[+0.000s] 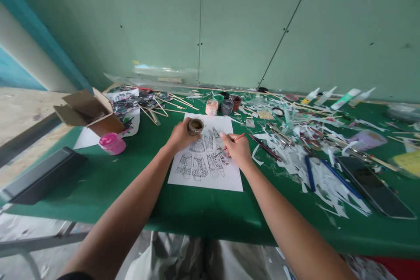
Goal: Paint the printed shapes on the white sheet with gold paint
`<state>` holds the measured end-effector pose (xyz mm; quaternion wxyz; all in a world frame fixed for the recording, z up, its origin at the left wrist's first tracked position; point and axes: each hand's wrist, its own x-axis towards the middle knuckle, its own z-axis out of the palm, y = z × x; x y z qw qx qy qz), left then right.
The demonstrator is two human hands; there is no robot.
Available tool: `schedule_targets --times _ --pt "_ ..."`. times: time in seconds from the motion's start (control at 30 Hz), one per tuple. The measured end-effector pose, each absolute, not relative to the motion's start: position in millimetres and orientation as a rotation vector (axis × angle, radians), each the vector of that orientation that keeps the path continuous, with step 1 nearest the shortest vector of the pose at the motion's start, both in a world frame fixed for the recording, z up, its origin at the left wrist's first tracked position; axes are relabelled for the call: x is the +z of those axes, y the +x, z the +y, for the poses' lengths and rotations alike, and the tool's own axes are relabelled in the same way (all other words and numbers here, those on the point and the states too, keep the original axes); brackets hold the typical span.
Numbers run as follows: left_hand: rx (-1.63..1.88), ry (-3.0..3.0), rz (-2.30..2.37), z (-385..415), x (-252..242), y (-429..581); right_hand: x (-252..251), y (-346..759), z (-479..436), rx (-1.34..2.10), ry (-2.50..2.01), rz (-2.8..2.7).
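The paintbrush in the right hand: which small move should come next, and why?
Probably a short stroke with the paintbrush on the printed sheet: the right hand has the tip down at the patterned shapes, most of which look uncoloured, and the left hand holds the open paint jar close by.

On the table [131, 203], a paper sheet [201, 162] lies near the front edge, jars [227, 107] just behind it. Toward the left edge sits a box [106, 121], another jar [112, 144] before it and sticks [184, 101] to its right. Paper scraps [295, 166] spread right of the sheet; bottles [345, 99] lie behind them by the back edge, a phone [374, 186] nearer the front.
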<state>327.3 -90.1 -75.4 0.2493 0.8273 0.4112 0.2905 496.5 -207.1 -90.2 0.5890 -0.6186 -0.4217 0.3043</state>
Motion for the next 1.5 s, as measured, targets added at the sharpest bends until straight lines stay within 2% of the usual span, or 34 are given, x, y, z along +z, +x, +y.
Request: schedule_targets --times 1.5 --pt "0.706 2.307 1.176 -86.5 -79.5 326.1 -93.2 496.7 -207.4 0.713 -1.506 -1.02"
